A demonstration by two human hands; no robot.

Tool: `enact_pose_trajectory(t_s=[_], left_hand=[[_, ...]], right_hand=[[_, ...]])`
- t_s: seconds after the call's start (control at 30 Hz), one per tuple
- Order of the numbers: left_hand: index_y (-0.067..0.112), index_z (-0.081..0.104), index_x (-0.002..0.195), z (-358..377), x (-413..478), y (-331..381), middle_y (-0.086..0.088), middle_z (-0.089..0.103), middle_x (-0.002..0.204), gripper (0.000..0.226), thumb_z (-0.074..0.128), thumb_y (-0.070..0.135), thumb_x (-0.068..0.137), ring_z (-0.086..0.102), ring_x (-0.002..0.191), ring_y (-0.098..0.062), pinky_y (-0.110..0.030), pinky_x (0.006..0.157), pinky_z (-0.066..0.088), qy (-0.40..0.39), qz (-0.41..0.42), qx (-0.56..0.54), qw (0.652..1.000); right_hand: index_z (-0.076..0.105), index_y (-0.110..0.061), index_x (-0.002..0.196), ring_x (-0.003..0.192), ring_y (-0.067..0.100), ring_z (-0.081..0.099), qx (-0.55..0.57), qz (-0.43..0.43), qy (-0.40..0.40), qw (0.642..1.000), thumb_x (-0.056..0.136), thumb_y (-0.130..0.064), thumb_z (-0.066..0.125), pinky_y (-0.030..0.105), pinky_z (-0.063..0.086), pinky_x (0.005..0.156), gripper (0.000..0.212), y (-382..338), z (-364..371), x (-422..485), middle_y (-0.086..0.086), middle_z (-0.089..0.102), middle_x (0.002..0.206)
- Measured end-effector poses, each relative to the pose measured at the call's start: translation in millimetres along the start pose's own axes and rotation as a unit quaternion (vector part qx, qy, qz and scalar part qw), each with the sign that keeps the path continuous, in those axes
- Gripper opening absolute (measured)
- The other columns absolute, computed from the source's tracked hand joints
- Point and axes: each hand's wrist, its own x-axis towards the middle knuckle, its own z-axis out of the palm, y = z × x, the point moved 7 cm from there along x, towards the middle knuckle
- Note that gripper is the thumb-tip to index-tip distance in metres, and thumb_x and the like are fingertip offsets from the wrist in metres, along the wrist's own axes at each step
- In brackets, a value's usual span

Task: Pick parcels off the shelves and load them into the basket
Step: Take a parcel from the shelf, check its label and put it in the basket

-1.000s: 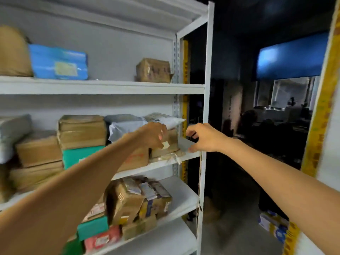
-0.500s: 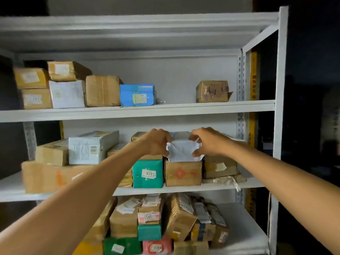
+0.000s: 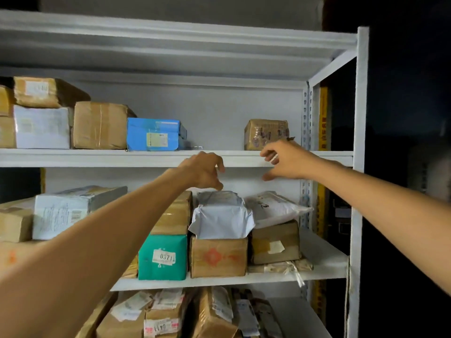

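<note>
A white metal shelf unit (image 3: 268,159) holds many parcels. On the middle shelf a grey-white soft bag parcel (image 3: 222,220) lies on a brown box (image 3: 218,256). My left hand (image 3: 203,170) hovers just above that bag with fingers spread and curved down, holding nothing. My right hand (image 3: 284,158) is raised in front of the upper shelf's edge, open, just below a small brown box (image 3: 266,132) that stands alone on the upper shelf. No basket is in view.
Upper shelf: a blue parcel (image 3: 155,134), brown and white boxes at the left. Middle shelf: a teal parcel marked 0371 (image 3: 163,257), a white bag (image 3: 273,207) on a brown box. Several parcels crowd the lower shelf. The shelf post (image 3: 358,167) stands at the right, darkness beyond.
Both hands let go of the grey-white bag and rose. The right hand moved up to the upper shelf edge near the small brown box. The view shifted closer.
</note>
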Motion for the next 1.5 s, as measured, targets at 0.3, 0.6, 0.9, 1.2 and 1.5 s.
enact_pose_trajectory(t_s=[0.3,0.6,0.9,1.2,1.5], left_hand=[[0.022,0.06,0.109,-13.1,106.0,16.9,0.0,0.065,0.102,0.039,0.079,0.031,0.075,0.057,0.093,-0.021,-0.038,0.089,0.05,0.052,0.054,-0.053,0.996],[0.022,0.064,0.105,-12.8,176.9,12.9,-0.004,0.065,0.106,0.04,0.081,0.032,0.07,0.059,0.098,-0.023,-0.037,0.091,0.049,0.089,0.018,-0.121,0.988],[0.006,0.058,0.111,-7.7,207.9,20.7,-0.015,0.067,0.099,0.037,0.074,0.015,0.078,0.065,0.091,-0.029,-0.037,0.078,0.055,0.06,-0.025,-0.225,0.972],[0.008,0.048,0.12,18.9,216.9,23.7,-0.014,0.053,0.116,0.033,0.052,0.018,0.088,0.059,0.099,-0.028,-0.049,0.076,0.058,0.035,-0.055,-0.439,0.896],[0.006,0.065,0.109,42.9,223.6,18.5,-0.013,0.064,0.102,0.06,0.064,0.059,0.08,0.065,0.076,-0.025,-0.027,0.045,0.052,0.049,-0.134,-0.568,0.811]], right_hand=[[0.057,-0.016,0.124,0.105,0.021,0.059,-0.046,0.033,0.064,0.996,0.073,-0.017,0.082,0.033,0.05,0.086,0.056,56.4,-42.5,65.1,0.004,0.061,0.116],[0.049,-0.011,0.131,0.108,0.023,0.056,-0.059,0.088,0.104,0.989,0.076,-0.026,0.081,0.036,0.049,0.091,0.065,107.0,-61.1,103.0,0.009,0.057,0.124],[0.049,-0.002,0.127,0.098,0.029,0.058,-0.011,0.149,0.122,0.981,0.101,-0.025,0.044,0.037,0.056,0.074,0.034,132.7,-46.4,141.3,0.016,0.056,0.113],[0.054,-0.012,0.12,0.103,0.027,0.056,0.189,0.219,0.163,0.943,0.098,-0.046,0.038,0.037,0.046,0.085,0.044,158.9,-16.0,166.4,0.01,0.059,0.115],[0.064,-0.008,0.102,0.074,0.022,0.064,0.453,0.243,0.189,0.837,0.086,-0.032,0.07,0.03,0.054,0.056,0.03,166.1,-8.1,167.2,0.011,0.068,0.094]])
